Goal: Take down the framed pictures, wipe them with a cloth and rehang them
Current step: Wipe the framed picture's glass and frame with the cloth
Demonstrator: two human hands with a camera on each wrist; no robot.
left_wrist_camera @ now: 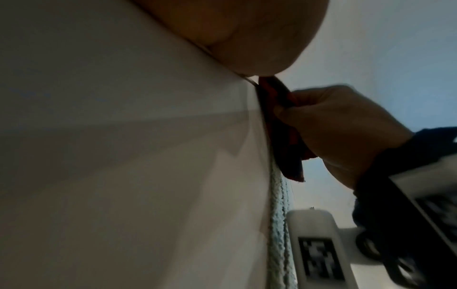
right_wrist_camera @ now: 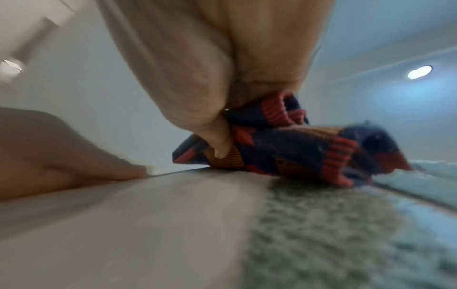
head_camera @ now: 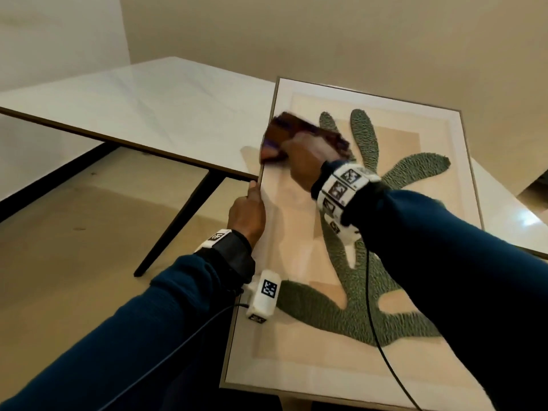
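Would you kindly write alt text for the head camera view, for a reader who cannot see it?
A person's right hand rubs a dark patterned cloth over the glass of a framed cactus picture lying on a white table. Their left hand grips the frame's left edge.

1. Head view is looking steeply down from above at the framed picture (head_camera: 370,232) and white table (head_camera: 133,114).
2. Left wrist view is skimming close along the glass.
3. Right wrist view is sitting low, close; all three are sharing the cloth (right_wrist_camera: 296,148).
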